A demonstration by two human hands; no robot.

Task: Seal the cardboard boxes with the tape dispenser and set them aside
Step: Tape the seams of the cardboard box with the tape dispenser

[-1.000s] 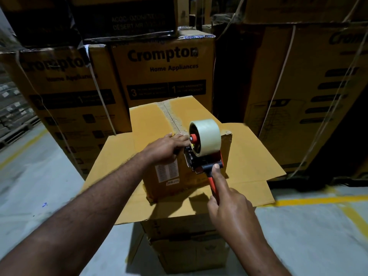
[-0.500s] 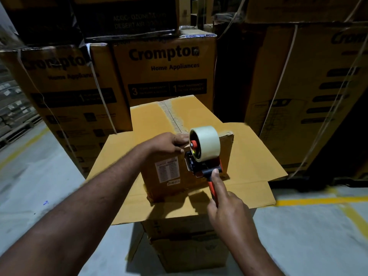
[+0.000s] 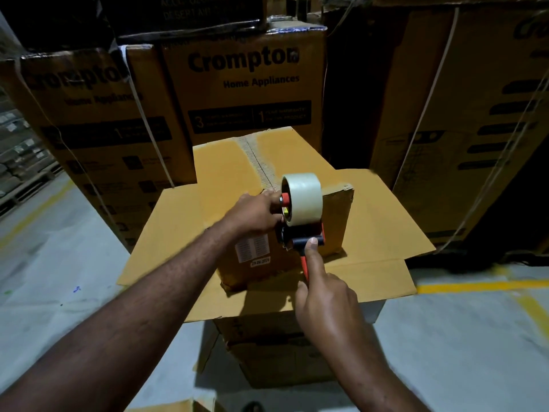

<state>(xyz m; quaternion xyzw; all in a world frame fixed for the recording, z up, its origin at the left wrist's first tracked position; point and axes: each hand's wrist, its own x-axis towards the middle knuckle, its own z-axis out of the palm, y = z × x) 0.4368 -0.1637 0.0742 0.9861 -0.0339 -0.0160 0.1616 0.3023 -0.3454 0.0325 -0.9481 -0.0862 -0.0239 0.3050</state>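
While right hand (image 3: 326,304) grips it, tape dispenser (image 3: 301,209) touches box (image 3: 337,221).

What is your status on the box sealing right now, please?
Right hand grips tape dispenser handle. Left hand on near top edge of small box, beside the roll. Seam ahead unobstructed.

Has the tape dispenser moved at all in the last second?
Yes, slightly: the tape dispenser sits a little lower and further left than before, measured against the near right corner of the small box.
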